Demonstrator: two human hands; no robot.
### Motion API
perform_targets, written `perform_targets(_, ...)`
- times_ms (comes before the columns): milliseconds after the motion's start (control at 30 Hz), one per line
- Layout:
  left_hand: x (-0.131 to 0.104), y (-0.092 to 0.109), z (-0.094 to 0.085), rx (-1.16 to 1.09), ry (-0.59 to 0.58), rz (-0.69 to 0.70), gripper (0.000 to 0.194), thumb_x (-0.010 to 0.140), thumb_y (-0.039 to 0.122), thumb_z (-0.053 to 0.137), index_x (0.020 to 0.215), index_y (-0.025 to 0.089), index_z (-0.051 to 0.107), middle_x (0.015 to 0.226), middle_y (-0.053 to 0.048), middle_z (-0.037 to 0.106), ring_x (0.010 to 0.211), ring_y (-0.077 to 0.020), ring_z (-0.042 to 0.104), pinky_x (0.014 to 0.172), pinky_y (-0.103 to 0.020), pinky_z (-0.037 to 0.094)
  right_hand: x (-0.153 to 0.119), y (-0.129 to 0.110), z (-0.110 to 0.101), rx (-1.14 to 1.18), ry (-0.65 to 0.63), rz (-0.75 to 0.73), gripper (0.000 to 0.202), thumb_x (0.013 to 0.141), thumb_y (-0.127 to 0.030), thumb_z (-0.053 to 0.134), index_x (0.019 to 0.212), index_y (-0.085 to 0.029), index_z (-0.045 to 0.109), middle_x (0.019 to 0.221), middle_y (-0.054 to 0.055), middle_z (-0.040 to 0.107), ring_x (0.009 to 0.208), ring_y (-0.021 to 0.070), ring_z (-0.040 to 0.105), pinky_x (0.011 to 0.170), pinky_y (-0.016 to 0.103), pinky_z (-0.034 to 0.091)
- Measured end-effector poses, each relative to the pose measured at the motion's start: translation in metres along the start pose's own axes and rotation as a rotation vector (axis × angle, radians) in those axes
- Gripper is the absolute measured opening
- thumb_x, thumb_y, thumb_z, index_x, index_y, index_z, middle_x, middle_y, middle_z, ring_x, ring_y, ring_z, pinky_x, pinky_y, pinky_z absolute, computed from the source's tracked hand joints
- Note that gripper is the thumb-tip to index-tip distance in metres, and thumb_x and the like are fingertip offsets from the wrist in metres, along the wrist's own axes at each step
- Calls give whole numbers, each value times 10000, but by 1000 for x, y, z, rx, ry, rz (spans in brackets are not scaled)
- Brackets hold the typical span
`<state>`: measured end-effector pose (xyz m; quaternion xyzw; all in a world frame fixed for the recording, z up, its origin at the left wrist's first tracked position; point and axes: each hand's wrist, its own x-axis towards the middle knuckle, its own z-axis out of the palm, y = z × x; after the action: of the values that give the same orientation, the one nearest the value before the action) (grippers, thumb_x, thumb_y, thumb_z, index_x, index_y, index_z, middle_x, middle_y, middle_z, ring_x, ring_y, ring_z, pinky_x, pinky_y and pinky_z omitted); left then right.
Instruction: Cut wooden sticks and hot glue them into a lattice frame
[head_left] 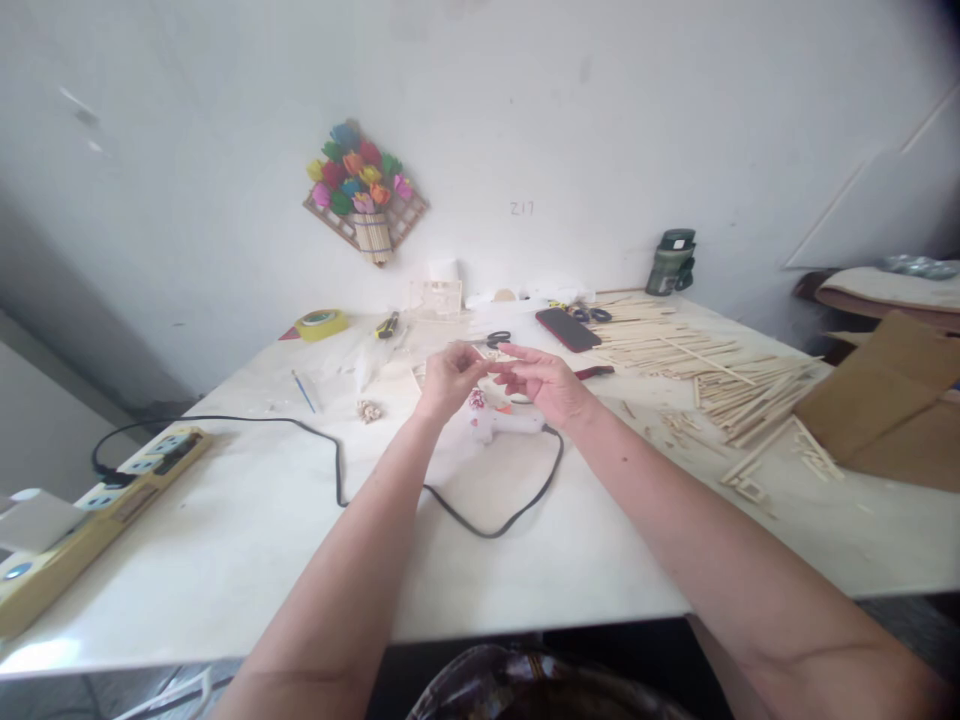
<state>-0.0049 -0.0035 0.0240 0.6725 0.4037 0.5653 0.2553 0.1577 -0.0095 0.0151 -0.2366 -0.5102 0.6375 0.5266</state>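
My left hand [452, 380] is closed in a pinch over the middle of the table; whatever its fingertips hold is too small to make out. Facing it, my right hand [546, 385] has its fingers stretched out and apart, with the tips close to the left fingertips. Just below both hands lies a white glue gun [510, 424] with a black cord [491, 536]. Beyond the fingers rests a pair of scissors [499, 338]. A tool's red handle [596, 372] shows beside my right wrist, its other end partly hidden.
Many thin wooden sticks [720, 375] cover the right side, near a brown cardboard piece [885, 410]. A phone [568, 329], a green bottle [670, 264], yellow tape [321, 323] and a utility knife [388, 325] stand or lie farther back. A power strip [135, 505] is at left.
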Motion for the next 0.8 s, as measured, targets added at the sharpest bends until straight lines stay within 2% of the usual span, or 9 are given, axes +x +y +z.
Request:
perform_targets(167,-1,6,-4,-116,-200,-77,221,650,309,651,617,149,502,547,8,541,494,-77,469,474,-204,336,0,0,-4,-1,19,54,369,637,-147,577,1004,-149,605,774,78,695,633,150,615,573,281,438)
perform_targets(300,-2,3,-2,-121,-271,-99,255,656,348,654,646,150,494,545,13,541,465,-63,436,447,-193,312,2,3,-6,-11,25,49,365,617,-129,570,979,-139,615,712,65,684,618,154,611,544,269,431)
perform_targets(367,-3,2,1,-94,-260,-92,268,656,363,654,640,151,491,525,19,529,448,-59,420,432,-191,298,3,4,-5,-6,10,36,373,604,-121,572,973,-146,618,729,59,680,628,154,608,537,265,431)
perform_targets(433,-4,3,5,-81,-251,-89,278,652,373,657,629,150,492,501,23,519,434,-57,415,425,-190,288,4,5,-3,7,6,17,390,586,-110,576,969,-169,620,849,58,675,666,148,603,545,261,438)
perform_targets(533,-4,6,7,-154,-240,-117,284,646,384,661,628,146,507,499,20,531,410,-43,382,410,-187,257,7,5,-3,-4,109,-34,387,560,-102,592,934,-198,626,1002,36,630,717,127,585,565,249,451)
perform_targets(633,0,7,2,-305,-110,-180,280,640,374,667,620,137,520,518,7,559,380,-21,308,383,-185,189,9,5,-6,-95,269,-91,342,557,-137,627,893,-195,624,782,-17,612,609,87,538,547,229,446)
perform_targets(733,4,4,-7,-404,31,-251,282,637,365,664,599,123,524,511,2,550,358,-7,237,369,-194,112,11,5,-10,-259,360,-139,195,614,-261,638,787,-175,614,484,-83,439,419,55,377,441,210,378)
perform_targets(800,5,2,-10,-425,74,-288,289,647,382,649,611,120,534,501,5,537,350,-6,212,367,-201,86,10,3,-11,-380,405,-176,197,662,-363,612,692,-170,589,419,-95,338,377,49,282,384,202,294)
